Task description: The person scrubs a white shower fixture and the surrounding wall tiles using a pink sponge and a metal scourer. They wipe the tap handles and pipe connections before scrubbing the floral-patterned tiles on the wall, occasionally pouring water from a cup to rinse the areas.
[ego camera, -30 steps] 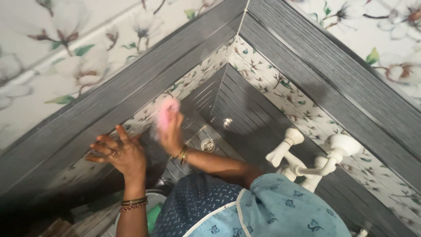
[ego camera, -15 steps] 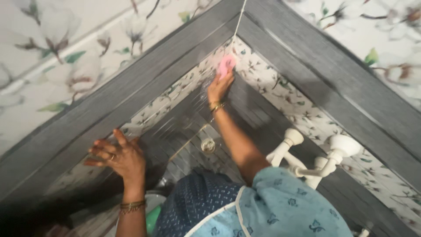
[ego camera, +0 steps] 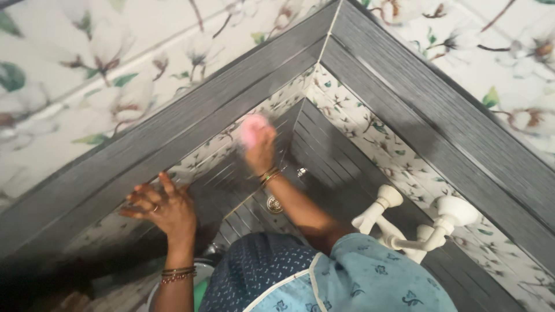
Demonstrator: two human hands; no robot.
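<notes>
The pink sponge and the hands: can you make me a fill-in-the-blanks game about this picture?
1. The right hand presses a sponge whose colour is ____.
2. The left hand rests with its fingers spread on the ____ tiles.
3. The two tap handles at the lower right are coloured ____.
4. The left wrist wears ____.

Missing words: pink; grey; white; bangles

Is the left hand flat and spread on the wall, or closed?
Spread: the left hand lies open against the dark tiles, fingers apart. The right hand holds a pink sponge.
</notes>
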